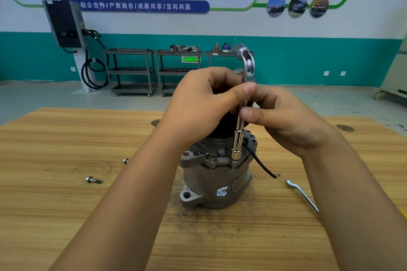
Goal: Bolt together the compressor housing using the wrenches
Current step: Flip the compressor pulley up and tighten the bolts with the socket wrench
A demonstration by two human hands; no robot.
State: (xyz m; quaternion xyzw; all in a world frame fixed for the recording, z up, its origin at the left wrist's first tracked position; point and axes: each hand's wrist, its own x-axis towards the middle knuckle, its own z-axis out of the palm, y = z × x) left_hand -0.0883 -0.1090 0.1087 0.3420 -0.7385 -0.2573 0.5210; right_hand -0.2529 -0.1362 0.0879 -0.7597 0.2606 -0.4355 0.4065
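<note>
Both hands met on the upright socket wrench (238, 141). The left hand (204, 101) held its shaft with curled fingers, the thumb laid across it. The right hand (288, 121) pinched the same shaft just under that thumb. Above the grip, the looped head of the wrench stood free. Directly below the grip, the socket sat on a bolt at the upper flange of the compressor housing (211, 180), which stood on the wooden table (66, 215). A black cable (261, 164) hung from the housing, under the right hand. A second wrench (302, 194) lay on the table below the right wrist. A loose bolt (94, 180) and a smaller bolt (125, 160) lay well left of the grip.
</note>
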